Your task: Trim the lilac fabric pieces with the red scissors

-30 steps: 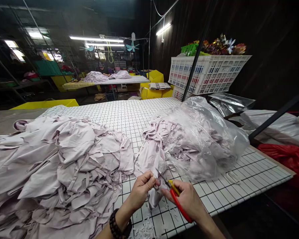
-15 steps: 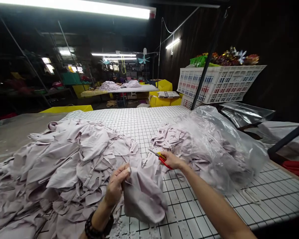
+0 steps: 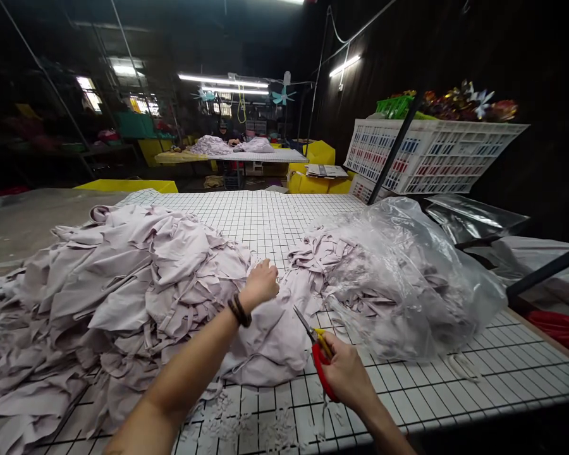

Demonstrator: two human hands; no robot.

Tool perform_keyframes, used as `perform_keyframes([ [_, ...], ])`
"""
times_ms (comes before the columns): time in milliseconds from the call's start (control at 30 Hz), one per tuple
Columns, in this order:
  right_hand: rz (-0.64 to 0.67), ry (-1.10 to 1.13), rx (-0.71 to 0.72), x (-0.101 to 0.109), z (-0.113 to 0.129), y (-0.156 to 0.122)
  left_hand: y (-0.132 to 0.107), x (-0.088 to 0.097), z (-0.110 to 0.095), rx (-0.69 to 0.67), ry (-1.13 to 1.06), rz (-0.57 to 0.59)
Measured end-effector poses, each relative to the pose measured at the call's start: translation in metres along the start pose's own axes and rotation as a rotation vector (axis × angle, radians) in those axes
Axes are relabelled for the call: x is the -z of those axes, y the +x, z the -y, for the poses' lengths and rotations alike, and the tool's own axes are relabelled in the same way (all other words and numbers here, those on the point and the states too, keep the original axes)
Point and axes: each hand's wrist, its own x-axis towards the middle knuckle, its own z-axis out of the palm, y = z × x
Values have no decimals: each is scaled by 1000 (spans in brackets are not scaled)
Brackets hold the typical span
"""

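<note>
My right hand (image 3: 348,373) is wrapped round a pair of scissors (image 3: 323,363) with red and yellow handles. The slim blades point forward and left, a little apart from the cloth. Stretched forward, my left hand (image 3: 263,281) is at the far end of a pale lilac piece of cloth (image 3: 272,344) lying on the table. Its fingers are curled, and what they grip, if anything, is hidden. A large heap of the same cloth (image 3: 123,278) lies to the left. More cloth pieces (image 3: 320,253) are on the right, partly inside a clear plastic bag (image 3: 408,284).
Small scraps (image 3: 237,417) litter the near edge of the white grid-lined table (image 3: 246,215). A dark metal post (image 3: 393,151) rises at the right before a white plastic crate (image 3: 436,151). A person (image 3: 227,134) is at a farther table.
My left hand has moved forward and right, and the cloth it held up now lies flatter on the table. My right hand with the scissors has drawn back toward me.
</note>
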Motion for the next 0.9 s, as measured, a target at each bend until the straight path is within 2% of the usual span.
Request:
perform_keyframes([
  [33, -9, -17, -39, -5, -7, -2, -18, -14, 7, 34, 0, 4],
  [100, 0, -7, -92, -11, -18, -6, -63, -43, 22, 138, -55, 99],
  [133, 7, 8, -107, -12, -23, -8, -87, -58, 29, 213, -119, 202],
  [167, 9, 18, -120, -13, -25, -11, -109, -73, 35, 366, -333, 405],
  [200, 5, 22, -130, -12, -27, -13, -127, -88, 40, 492, -581, 531],
  [267, -16, 7, -139, -12, -26, -18, -153, -111, 47, 716, -1044, 563],
  [300, -34, -17, -142, -11, -24, -19, -159, -120, 49, 792, -1225, 520],
  [400, -84, -111, -125, -11, -17, -25, -159, -133, 51, 890, -1481, 346],
  [500, -43, -123, -142, -9, -17, -30, -152, -135, 51, 881, -1497, 226],
  [567, 72, -61, -145, -4, -23, -32, -151, -134, 50, 844, -1481, 149],
  [667, 262, 89, -125, 14, -32, -29, -156, -128, 49, 685, -1374, -4],
  [733, 265, 147, -116, 25, -34, -19, -160, -120, 47, 536, -1256, -71],
  [800, 208, 144, -72, 26, -29, -6, -163, -111, 43, 416, -1172, -100],
  [900, 228, 161, 74, 2, -15, 18, -164, -97, 39, 321, -1110, -100],
])
